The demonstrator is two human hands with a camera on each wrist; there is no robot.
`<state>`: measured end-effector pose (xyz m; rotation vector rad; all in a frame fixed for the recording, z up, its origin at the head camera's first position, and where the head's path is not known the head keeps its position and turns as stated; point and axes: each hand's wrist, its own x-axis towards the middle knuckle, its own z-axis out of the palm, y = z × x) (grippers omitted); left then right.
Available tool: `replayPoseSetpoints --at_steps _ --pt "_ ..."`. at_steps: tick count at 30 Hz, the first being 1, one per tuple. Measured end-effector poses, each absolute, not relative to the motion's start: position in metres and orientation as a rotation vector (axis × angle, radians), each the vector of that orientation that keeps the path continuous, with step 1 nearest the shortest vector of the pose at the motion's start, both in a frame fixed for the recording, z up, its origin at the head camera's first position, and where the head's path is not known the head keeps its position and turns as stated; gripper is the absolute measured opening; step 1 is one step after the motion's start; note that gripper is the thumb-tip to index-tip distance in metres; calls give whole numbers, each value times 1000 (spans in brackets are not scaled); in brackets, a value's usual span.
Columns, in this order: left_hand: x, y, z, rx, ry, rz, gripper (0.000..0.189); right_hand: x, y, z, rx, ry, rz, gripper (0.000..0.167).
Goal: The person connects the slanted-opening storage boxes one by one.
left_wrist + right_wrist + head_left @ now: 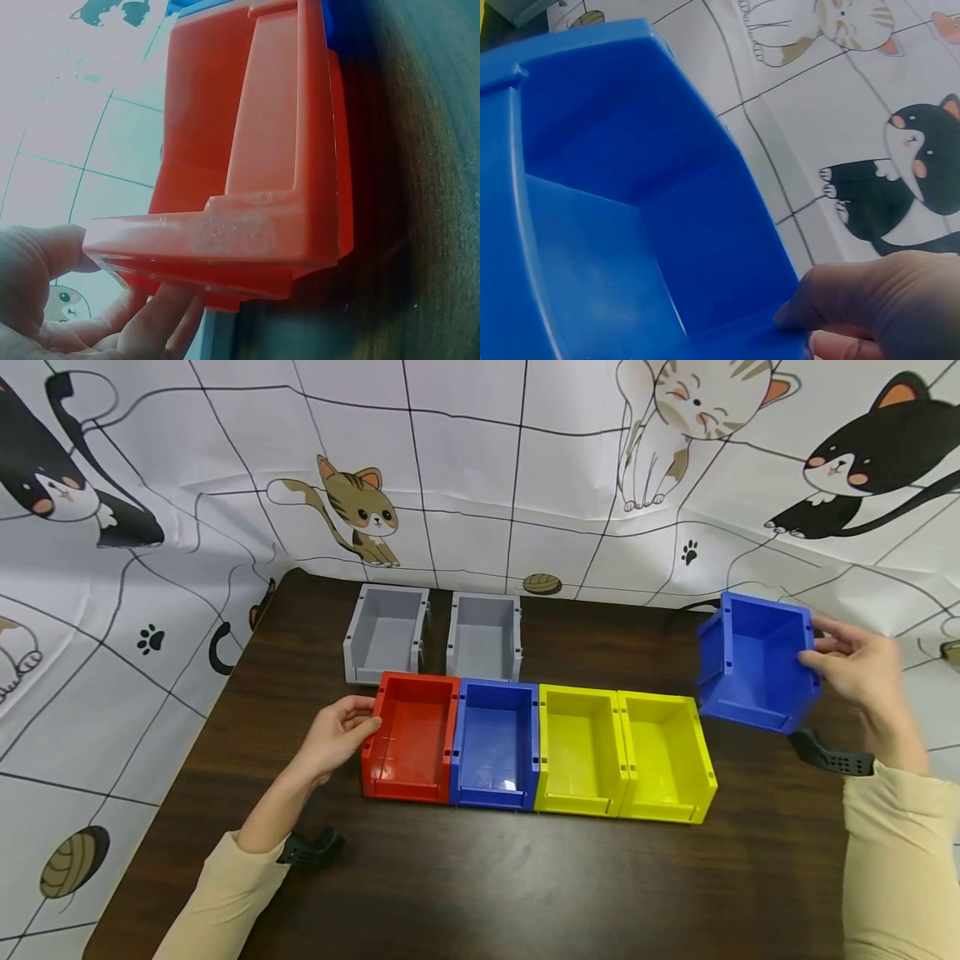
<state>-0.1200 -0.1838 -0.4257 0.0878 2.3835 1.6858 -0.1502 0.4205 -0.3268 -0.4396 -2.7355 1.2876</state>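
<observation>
Gripping red bin (414, 735) with left fingers (354, 704), blue bin (765, 660) with right fingers (842, 630).

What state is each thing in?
Red bin: upright, empty, gripped by left hand
Blue bin beside it: upright, empty
Left yellow bin: upright, empty
Right yellow bin: upright, empty
Left gray bin: upright, empty
Right gray bin: upright, partly hidden
Held blue bin: raised, tilted, empty, in right hand
</observation>
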Motion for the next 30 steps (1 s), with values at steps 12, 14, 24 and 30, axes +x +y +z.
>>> replayPoseSetpoints --at_steps 12,14,24,30 --pt "-123 -191 -425 76 2413 1650 34 -108 421 -333 -308 -2822 1171 54" --pt "-123 -193 -424 81 2423 1646 34 -103 420 -336 -280 -2817 1180 54" --pt "-124 -197 -423 86 2397 1646 36 -79 420 -349 -213 -2788 1287 52" --pt "-125 -196 -424 78 2376 1650 36 -69 420 -354 -239 -2800 1298 52"
